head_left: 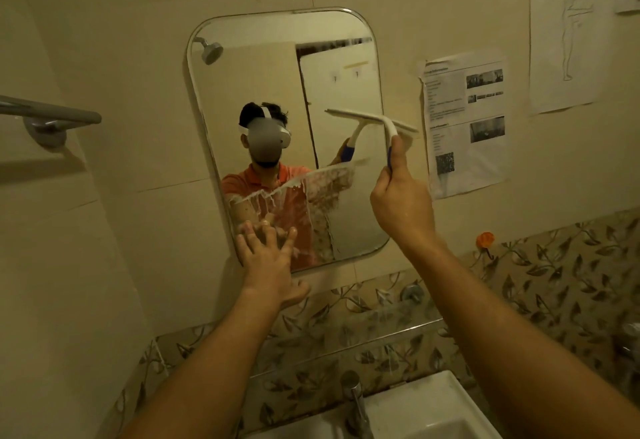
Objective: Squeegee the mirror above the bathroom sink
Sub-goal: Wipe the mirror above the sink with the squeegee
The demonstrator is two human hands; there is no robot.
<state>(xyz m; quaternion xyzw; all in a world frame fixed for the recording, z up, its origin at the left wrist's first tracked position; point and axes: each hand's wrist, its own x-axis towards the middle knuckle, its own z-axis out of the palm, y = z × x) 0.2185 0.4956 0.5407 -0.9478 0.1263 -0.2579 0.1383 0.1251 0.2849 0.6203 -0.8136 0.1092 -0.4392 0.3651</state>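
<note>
Mirror (249,92) on beige tiled wall (138,40), foam-streaked low; left hand (266,265) spread on it, right hand (401,203) grips squeegee (374,118).

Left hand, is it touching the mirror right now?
Touching. The head view shows the left hand reaching up with straight, spread fingers whose tips meet their own reflections in the lower left corner of the mirror, with no gap between.

Squeegee (398,126), seemingly against mirror (242,92) edge
</note>
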